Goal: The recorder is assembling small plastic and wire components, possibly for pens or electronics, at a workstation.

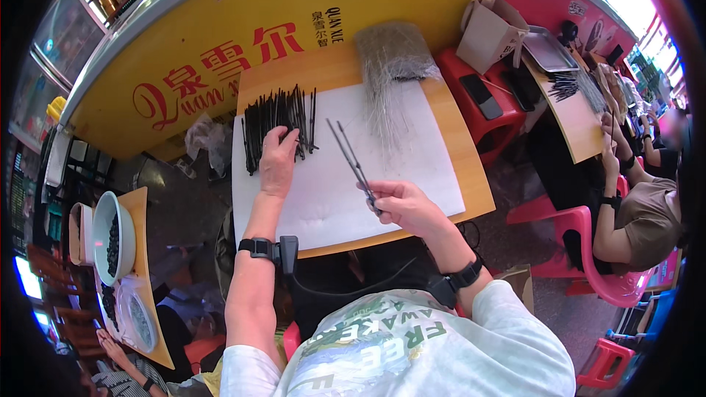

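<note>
A dense row of thin black sticks (273, 121) lies side by side at the far left of the white sheet (346, 224). My left hand (278, 162) rests at the near right part of that row, its fingers bent and closed on some of the sticks. How many it grips is hidden. My right hand (401, 202) is closed around a few long dark sticks (349, 151), held over the sheet and pointing away to the upper left. Beyond them, a clear plastic bag (393, 48) spills a bundle of fine pale sticks (382, 106) onto the sheet.
A red stool (478, 129) beside the table's right edge carries a paper bag (491, 33) and phones. A co-worker (647, 209) sits at another table (581, 136) further right. On the left, a side table (140, 228) holds a bowl (101, 231) of black pieces. A yellow panel (184, 37) stands behind.
</note>
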### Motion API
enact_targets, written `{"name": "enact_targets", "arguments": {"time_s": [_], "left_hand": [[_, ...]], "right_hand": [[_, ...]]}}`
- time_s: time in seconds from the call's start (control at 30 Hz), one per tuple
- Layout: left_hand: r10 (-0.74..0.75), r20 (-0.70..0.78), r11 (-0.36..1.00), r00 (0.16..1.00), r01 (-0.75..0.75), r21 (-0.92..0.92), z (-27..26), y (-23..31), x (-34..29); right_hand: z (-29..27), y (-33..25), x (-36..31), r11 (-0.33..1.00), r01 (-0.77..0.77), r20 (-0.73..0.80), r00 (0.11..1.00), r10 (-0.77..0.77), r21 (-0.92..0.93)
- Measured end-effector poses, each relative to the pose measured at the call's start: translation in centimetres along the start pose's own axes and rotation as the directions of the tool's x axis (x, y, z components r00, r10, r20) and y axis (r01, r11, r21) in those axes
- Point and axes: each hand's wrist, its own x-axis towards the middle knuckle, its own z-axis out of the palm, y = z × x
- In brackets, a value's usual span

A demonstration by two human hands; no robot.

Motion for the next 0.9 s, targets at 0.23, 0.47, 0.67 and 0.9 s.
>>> {"name": "enact_targets", "arguments": {"time_s": [0.23, 0.47, 0.67, 0.9], "left_hand": [[-0.145, 0.012, 0.964, 0.989, 0.144, -0.224, 0.6, -0.4, 0.6], [-0.247, -0.091, 0.968, 0.965, 0.25, 0.02, 0.5, 1.1, 1.3], [-0.524, 0.342, 0.784, 0.78, 0.598, -0.164, -1.4, 5.9, -4.4], [-0.648, 0.123, 0.674, 0.751, 0.641, -0.367, -0.2, 5.4, -9.0]], "right_hand": [[-0.7, 2.1, -0.5, 0.981, -0.015, -0.116, 0.993, -0.008, -0.192], [0.9, 4.0, 3.0, 0.898, -0.069, -0.066, 0.997, 0.045, -0.435], [-0.3, 4.0, 4.0, 0.624, -0.064, -0.169, 0.979, -0.11, -0.779], [-8.6, 0.3, 5.1, 0.206, -0.026, -0.159, 0.732, -0.663, -0.978]]}}
